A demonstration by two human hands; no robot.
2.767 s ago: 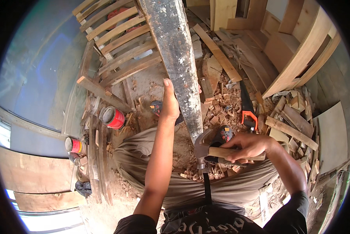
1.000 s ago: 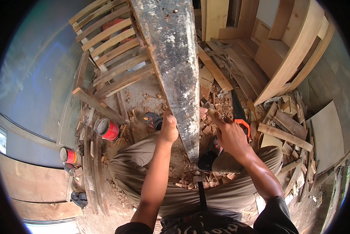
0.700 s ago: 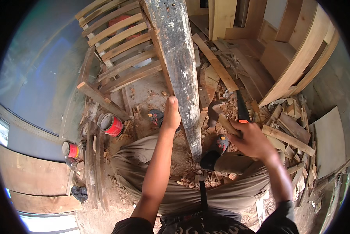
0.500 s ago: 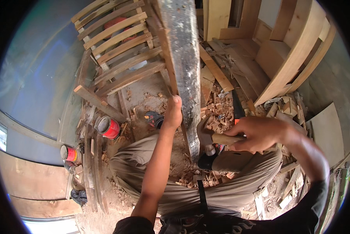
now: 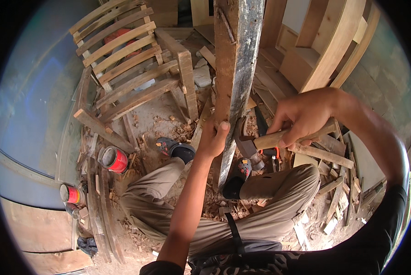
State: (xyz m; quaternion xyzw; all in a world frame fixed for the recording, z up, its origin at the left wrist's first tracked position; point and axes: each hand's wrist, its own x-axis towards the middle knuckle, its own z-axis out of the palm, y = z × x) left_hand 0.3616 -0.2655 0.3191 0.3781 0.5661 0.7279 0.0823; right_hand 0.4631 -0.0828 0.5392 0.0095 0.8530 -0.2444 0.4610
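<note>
"Where the wearer's khaki trousers (image 5: 283, 187) spread at five and seven o'clock, what lies just ahead?"

"Wood chips (image 5: 180, 130) strewn over the floor, and two dark shoes (image 5: 245, 167), one at four o'clock, its mate at nine."

"And the left hand (image 5: 214, 138)?"

"Near the centre of the dial, it grasps a timber beam (image 5: 227, 78), thumb up on the brown face; the fingertips are hidden."

"How does the beam stand?"

"Slightly tilted, running from near six, through the middle, up to half past twelve. Its left face is bare brown with a bent nail (image 5: 227, 25) near the top; its right is flaking black and white."

"The right hand (image 5: 306, 118)?"

"Towards half past two, clenched around the wooden handle of a claw hammer (image 5: 270, 139). The steel head sits at three, just beside the beam's painted face; whether they touch, I cannot tell."

"Farther out?"

"A handsaw (image 5: 262, 122) behind the hammer, partly covered. A red can (image 5: 118, 160) stands at half past eight, a smaller can (image 5: 70, 194) at eight. Beyond, a slatted wooden frame (image 5: 118, 57) leans at half past ten, and a wooden cabinet (image 5: 338, 41) fills two o'clock."
</note>
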